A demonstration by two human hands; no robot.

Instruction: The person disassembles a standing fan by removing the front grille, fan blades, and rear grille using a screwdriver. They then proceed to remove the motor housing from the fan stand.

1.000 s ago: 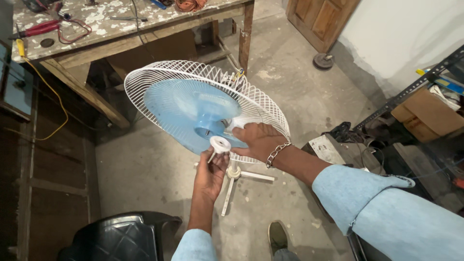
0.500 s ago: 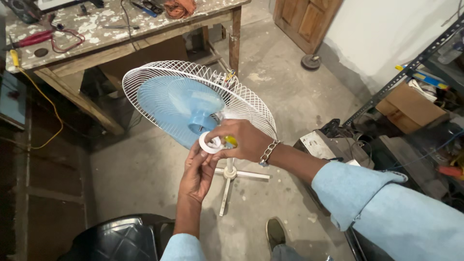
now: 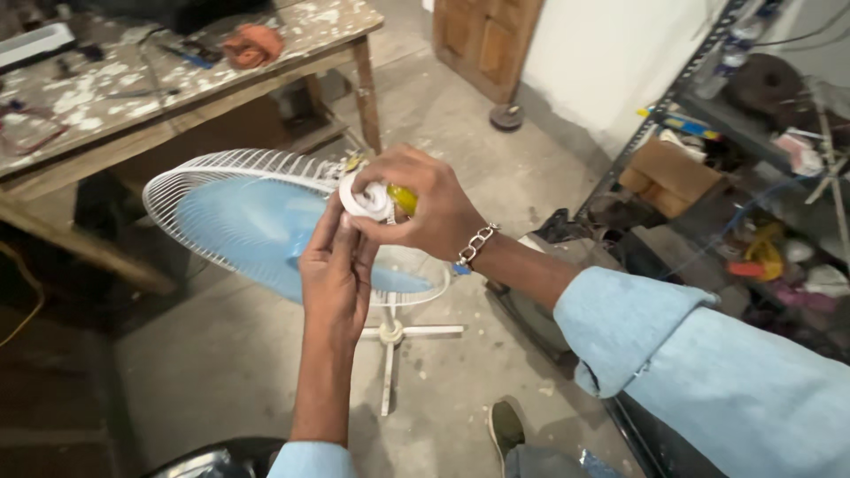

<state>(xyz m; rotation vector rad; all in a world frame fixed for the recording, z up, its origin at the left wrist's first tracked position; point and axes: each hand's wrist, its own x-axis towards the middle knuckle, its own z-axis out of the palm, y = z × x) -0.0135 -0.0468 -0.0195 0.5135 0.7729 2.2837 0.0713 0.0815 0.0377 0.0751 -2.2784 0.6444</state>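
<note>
1. a small white round cap (image 3: 367, 198) is pinched at frame centre between the fingertips of the left hand (image 3: 336, 274) and the right hand (image 3: 423, 208); its underside is hidden by the fingers.
2. right hand fingers are curled tight around a yellow-green object (image 3: 405, 198), mostly covered; what it is cannot be made out.
3. left hand fingers are held narrow and straight up, with the tips on the cap's lower edge.
4. the blue fan blade (image 3: 252, 230) and the white wire guard (image 3: 208, 173) sit behind the hands, left of centre; the hub is blocked by the hands.
5. the fan's cross base (image 3: 390, 335) is seen on the concrete floor (image 3: 221, 354), lower centre; the pole is mostly hidden.
6. the workbench (image 3: 133, 97) is cut off at upper left, the cluttered shelf (image 3: 753, 150) at right edge.
7. open floor is left below the fan and toward the wooden door (image 3: 487, 40).
</note>
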